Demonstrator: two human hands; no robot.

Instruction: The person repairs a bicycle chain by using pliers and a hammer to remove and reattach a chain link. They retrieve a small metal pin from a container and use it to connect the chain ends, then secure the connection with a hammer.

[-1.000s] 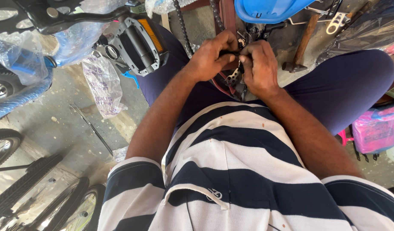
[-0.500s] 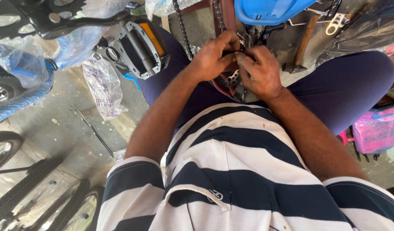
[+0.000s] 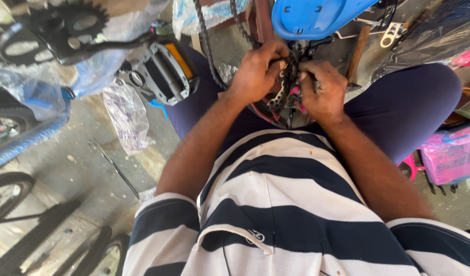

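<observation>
single head-worn view, steeply downward, close over chest, arms and lap

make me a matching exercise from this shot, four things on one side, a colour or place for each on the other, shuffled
Things:
1. bicycle seat
2. pedal
3. plastic box
4. chain

Descriptions:
A. pink, at the right edge by the knee
B. black with an orange reflector, left of the left hand
C. blue, at the top above both hands
D. dark links running up from the left hand to the top edge

Pairs: 1-C, 2-B, 3-A, 4-D
</observation>
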